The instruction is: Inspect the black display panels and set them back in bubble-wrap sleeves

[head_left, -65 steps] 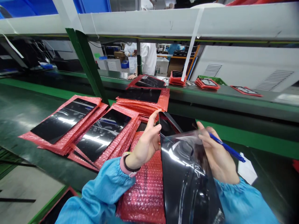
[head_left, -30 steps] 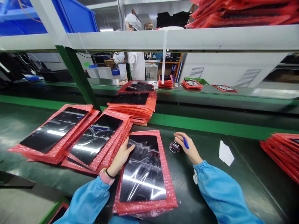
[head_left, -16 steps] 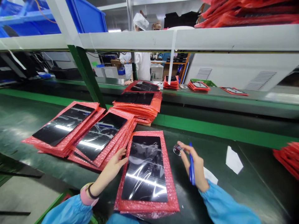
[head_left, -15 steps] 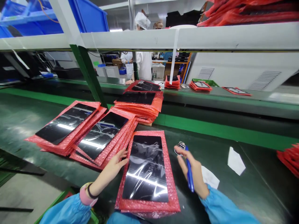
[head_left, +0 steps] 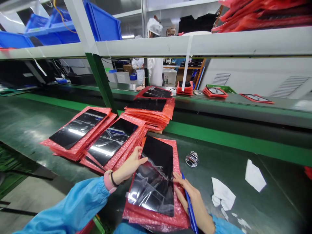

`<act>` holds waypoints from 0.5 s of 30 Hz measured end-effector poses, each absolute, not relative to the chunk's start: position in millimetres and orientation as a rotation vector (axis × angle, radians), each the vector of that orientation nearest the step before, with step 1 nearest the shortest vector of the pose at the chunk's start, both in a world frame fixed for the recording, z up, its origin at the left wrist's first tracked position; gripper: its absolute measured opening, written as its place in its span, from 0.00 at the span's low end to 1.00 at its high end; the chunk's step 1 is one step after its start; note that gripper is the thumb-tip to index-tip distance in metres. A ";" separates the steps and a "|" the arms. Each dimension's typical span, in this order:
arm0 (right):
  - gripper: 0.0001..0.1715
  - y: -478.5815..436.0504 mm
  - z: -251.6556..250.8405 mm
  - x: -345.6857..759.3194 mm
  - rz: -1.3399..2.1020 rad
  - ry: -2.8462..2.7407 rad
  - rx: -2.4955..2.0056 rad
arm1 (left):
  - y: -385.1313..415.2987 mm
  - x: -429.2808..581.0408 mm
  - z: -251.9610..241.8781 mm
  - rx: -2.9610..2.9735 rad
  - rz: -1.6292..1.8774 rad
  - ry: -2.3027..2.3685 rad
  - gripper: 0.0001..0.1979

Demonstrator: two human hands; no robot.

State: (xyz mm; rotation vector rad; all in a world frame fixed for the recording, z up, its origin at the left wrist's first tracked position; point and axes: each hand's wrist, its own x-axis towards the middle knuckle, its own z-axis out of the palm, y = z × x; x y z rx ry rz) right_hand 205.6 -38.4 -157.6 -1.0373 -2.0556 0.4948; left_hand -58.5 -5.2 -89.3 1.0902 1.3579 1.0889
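Note:
A black glass screen panel point(head_left: 156, 182) with wrinkled clear film lies over red bubble-wrap bags point(head_left: 179, 208) in front of me, slightly turned on them. My left hand point(head_left: 129, 165) grips its left edge, thumb over the glass; the fingertips beneath are partly hidden. At the right edge, my right hand point(head_left: 192, 201) touches the panel with its fingertips while a blue pen point(head_left: 189, 206) is held in the same hand. A small shiny metal piece with a round base point(head_left: 192, 159) lies on the bench beyond my right hand.
More panels on red bags lie at left point(head_left: 78, 128) and centre-left point(head_left: 113, 141), with a taller stack point(head_left: 148, 112) behind. White paper scraps point(head_left: 223, 193) lie at right. A green post point(head_left: 101, 81) and an overhead shelf point(head_left: 156, 45) stand ahead. People in white work across the bench.
My right hand has left the metal piece on the bench and moved left to the panel's edge, keeping the pen. My left hand has moved onto the panel, which has turned slightly.

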 end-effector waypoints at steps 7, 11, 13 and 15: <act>0.11 -26.0 -163.9 259.8 -0.159 -2.248 -1.126 | 19.1 -116.6 -26.8 1.137 1.201 1.306 0.31; 0.18 -20.2 -166.3 278.9 -0.299 -2.395 -1.065 | 38.6 -183.6 -10.7 1.144 1.250 1.482 0.25; 0.24 -17.2 -165.3 280.9 -0.382 -2.440 -1.061 | 43.2 -206.4 -15.8 1.137 1.250 1.566 0.18; 0.29 -13.8 -164.0 280.1 -0.457 -2.467 -1.076 | 45.7 -219.7 -25.1 1.135 1.247 1.663 0.15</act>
